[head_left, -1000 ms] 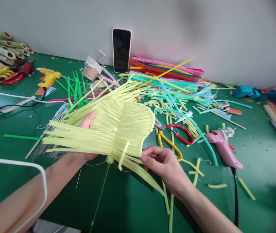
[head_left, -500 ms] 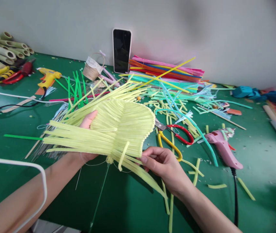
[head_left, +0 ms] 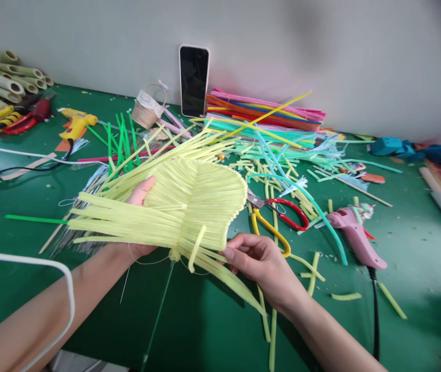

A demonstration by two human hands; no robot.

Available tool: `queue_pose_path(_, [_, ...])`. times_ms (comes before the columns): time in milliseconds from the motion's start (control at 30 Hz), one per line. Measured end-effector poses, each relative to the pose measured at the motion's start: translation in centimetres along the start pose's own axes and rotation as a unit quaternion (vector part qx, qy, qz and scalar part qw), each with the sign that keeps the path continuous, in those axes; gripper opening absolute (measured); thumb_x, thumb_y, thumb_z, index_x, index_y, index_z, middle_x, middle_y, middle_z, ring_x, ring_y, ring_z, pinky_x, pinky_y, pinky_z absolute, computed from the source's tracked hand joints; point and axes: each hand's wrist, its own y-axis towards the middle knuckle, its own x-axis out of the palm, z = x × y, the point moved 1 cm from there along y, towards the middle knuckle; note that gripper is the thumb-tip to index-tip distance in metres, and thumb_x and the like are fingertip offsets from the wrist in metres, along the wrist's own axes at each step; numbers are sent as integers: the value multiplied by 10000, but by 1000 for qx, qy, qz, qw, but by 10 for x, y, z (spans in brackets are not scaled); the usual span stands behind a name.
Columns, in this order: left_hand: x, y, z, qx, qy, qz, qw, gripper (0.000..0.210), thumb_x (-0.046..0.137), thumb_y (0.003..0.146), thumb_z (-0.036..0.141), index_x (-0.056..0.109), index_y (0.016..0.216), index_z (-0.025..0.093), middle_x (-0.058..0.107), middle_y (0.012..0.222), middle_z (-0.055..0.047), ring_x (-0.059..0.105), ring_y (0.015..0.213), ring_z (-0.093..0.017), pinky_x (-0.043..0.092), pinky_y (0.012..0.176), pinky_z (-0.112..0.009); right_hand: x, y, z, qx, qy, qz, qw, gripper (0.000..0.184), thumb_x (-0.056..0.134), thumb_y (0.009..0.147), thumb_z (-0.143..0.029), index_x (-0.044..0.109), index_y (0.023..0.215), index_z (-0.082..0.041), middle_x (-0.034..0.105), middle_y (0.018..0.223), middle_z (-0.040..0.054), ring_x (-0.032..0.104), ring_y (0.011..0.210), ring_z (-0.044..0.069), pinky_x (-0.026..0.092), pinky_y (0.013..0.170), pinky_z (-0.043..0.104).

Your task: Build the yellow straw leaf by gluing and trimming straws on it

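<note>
A pale yellow-green fan of pipe cleaners (head_left: 208,201), packed side by side along a centre line, is held up above the table. Its right edge is trimmed and curved, while long loose ends stick out to the left. My left hand (head_left: 142,194) supports it from behind, thumb over the front and most fingers hidden. At the lower right corner, my right hand (head_left: 249,258) pinches the edge between thumb and fingers. A thin thread hangs in a loop beneath, near a knotted lump (head_left: 174,254) at the bottom.
Red-and-yellow-handled scissors (head_left: 286,214) lie just right of the fan. A pink glue gun (head_left: 356,232) lies farther right, a yellow glue gun (head_left: 77,124) at left. Behind are pipe cleaner bundles (head_left: 267,111), a phone (head_left: 194,80) and a small basket (head_left: 146,109). A white cable (head_left: 67,289) arches at lower left.
</note>
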Motion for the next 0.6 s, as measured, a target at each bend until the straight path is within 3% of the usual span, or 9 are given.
queue_pose_path(167, [1,-1,0,-2,-6,4,1000,565,617,845,492,611,1332,205,713,1266,-25,495,1349,-350,359,1162,-475,1,-1,0,-6,21,-8,1000,234,898,640,-328,728,700,-178,642,600,-36,509,527,66,399,542,191])
queue_pose_path(400, [2,-1,1,5,-12,-33,999,540,588,875,469,597,1349,210,698,1293,-33,503,1347,-333,347,1170,-482,2,0,-2,-4,19,-7,1000,223,903,632,-315,735,683,-177,620,570,-40,471,525,63,374,528,191])
queue_pose_path(600, [1,1,1,-16,-14,-21,1000,550,606,853,502,625,1314,204,710,1270,-36,528,1319,-352,366,1153,-489,-1,0,1,-9,18,-9,1000,212,891,659,-341,759,689,-178,636,590,-30,471,529,55,370,519,181])
